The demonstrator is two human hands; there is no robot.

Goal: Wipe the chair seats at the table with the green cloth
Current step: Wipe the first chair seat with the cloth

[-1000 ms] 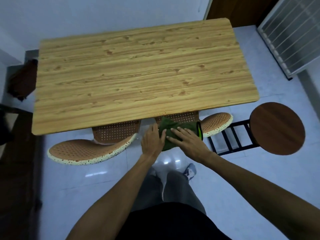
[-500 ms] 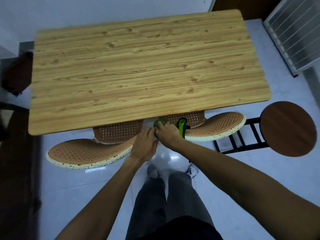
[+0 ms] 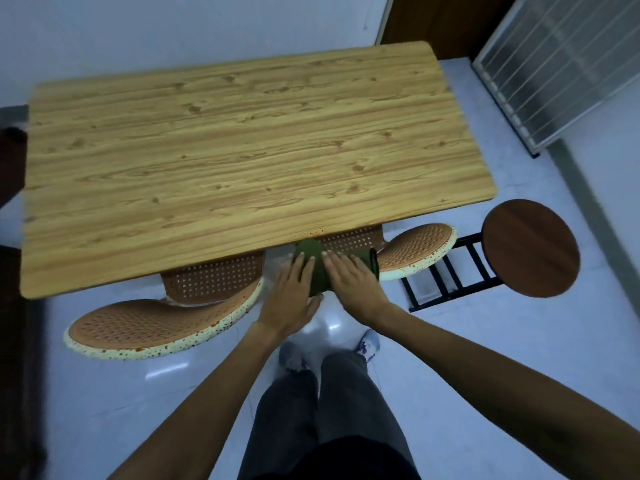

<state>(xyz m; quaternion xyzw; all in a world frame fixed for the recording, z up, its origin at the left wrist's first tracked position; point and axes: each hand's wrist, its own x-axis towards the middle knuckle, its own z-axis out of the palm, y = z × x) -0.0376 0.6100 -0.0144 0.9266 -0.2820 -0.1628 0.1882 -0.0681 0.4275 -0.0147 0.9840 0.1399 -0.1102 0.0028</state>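
The dark green cloth sits just below the near edge of the wooden table, in the gap between two orange perforated chairs. My left hand lies on its left part and my right hand on its right part, fingers stretched forward over it. A bright green strip shows at the cloth's right end. The left chair seat juts out toward me. The right chair seat lies right beside the cloth. Whether the cloth rests on that chair I cannot tell.
A round dark wooden stool with a black frame stands to the right of the chairs. A metal window grille leans at the back right, next to a brown door. Dark furniture lines the left edge. My legs stand on glossy tiles.
Half a second ago both hands were bunched on the cloth under the table's edge. Now they are drawn back toward me, fingers spread flat, and more of the cloth shows.
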